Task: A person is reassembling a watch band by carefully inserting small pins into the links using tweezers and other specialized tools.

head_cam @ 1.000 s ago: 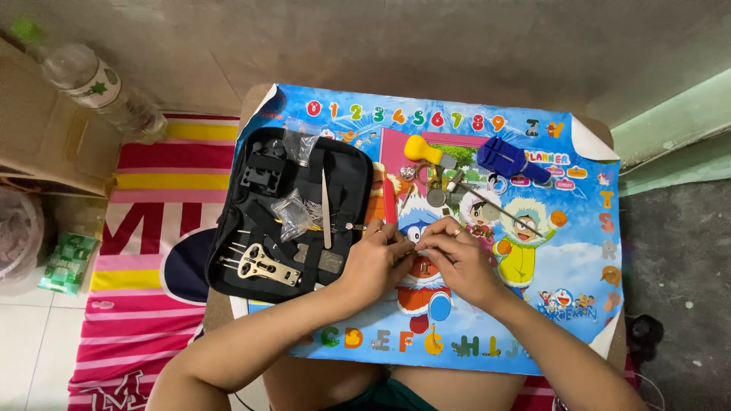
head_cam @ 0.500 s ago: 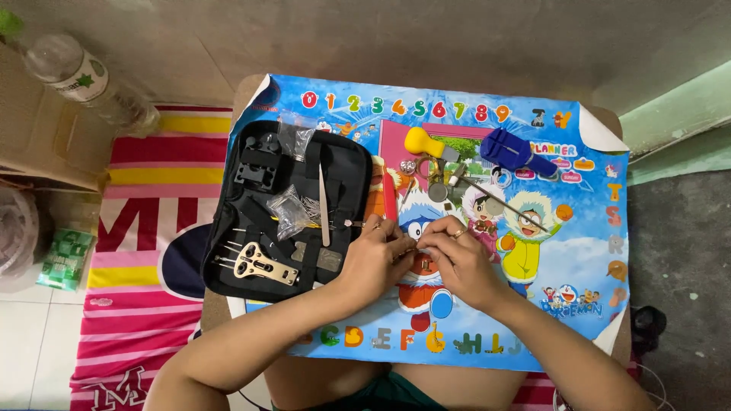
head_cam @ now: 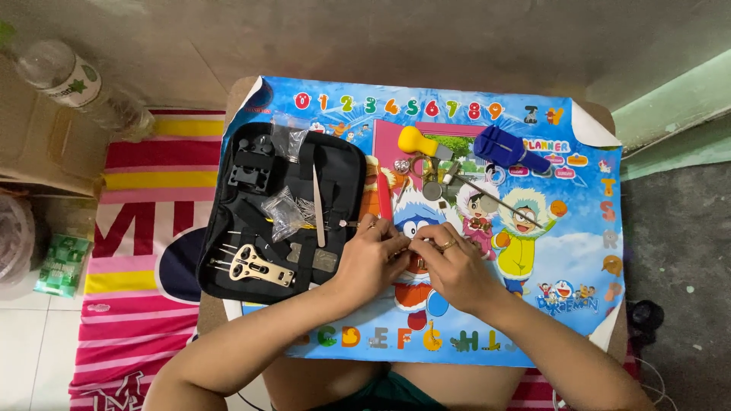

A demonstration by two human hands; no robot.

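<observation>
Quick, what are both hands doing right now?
Left hand: fingers curled, pinching something small I cannot make out.
Right hand: fingers curled, meeting the left on the same small thing.

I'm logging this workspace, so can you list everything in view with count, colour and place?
tool case: one, black, open, left on the table
poster: one, blue cartoon, covering the table
mallet: one, yellow head, top centre
blue tool: one, upper right of centre
plastic bottle: one, clear, floor top left
striped mat: one, pink and yellow, under the table
left hand: at the case's right edge, fingers meeting the other hand
right hand: centre; small part between both, unclear
</observation>
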